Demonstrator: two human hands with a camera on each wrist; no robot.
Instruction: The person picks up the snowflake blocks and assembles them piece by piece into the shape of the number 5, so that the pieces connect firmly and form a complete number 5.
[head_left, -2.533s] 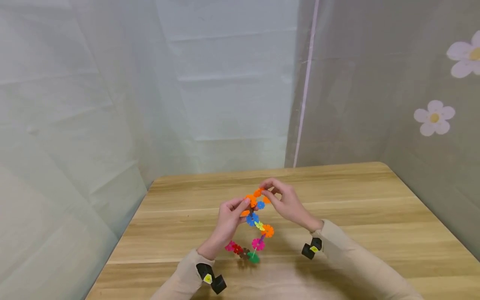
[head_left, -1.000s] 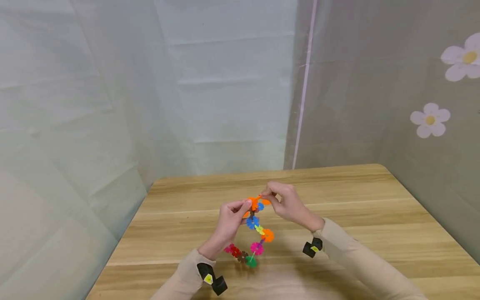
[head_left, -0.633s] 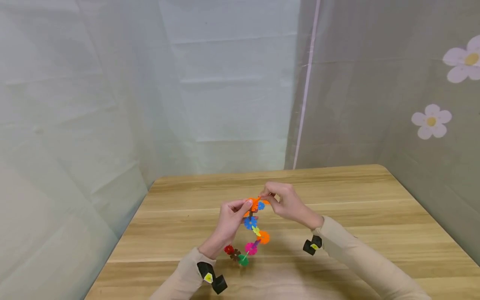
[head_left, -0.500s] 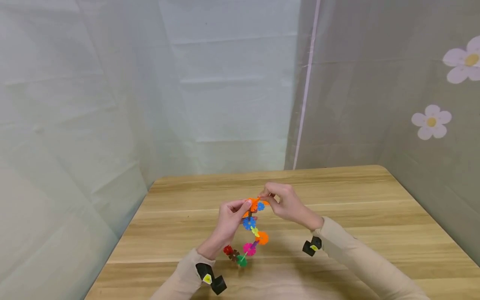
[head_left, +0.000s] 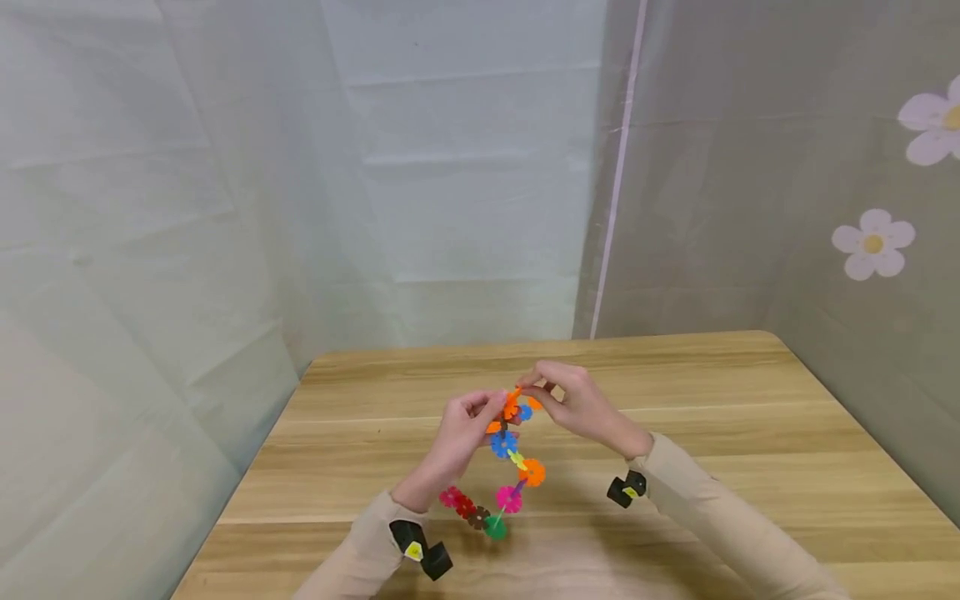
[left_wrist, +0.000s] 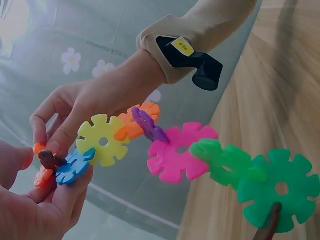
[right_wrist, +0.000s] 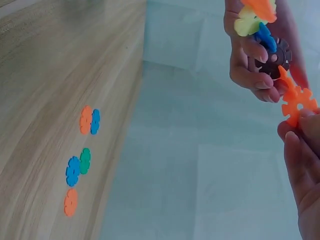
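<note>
A chain of flower-shaped slotted discs hangs from my left hand (head_left: pixel 459 429). Thumb and fingers pinch its top end, where a brown disc (right_wrist: pixel 282 60) and an orange disc sit. Below follow a blue disc (head_left: pixel 504 444), a yellow one, an orange disc (head_left: pixel 532 472), a purple one and a pink disc (head_left: pixel 509 499). Green discs (left_wrist: pixel 279 205), then brown and red ones, make up the low end, close over the table. My right hand (head_left: pixel 577 406) pinches another orange disc (right_wrist: pixel 291 109) by its edge, right at the orange disc in my left fingers.
Several loose discs lie on the wooden table (head_left: pixel 712 417), among them an orange disc (right_wrist: pixel 85 120), a green disc (right_wrist: pixel 85 160) and a blue disc (right_wrist: pixel 72 171). Pale curtains (head_left: pixel 480 208) enclose the table's back and sides. Each wrist wears a black camera (head_left: pixel 435 560).
My right hand has brought its orange disc down against the one in my left hand. The left fingers have shifted slightly over the top piece, and the hanging chain has swung left and back.
</note>
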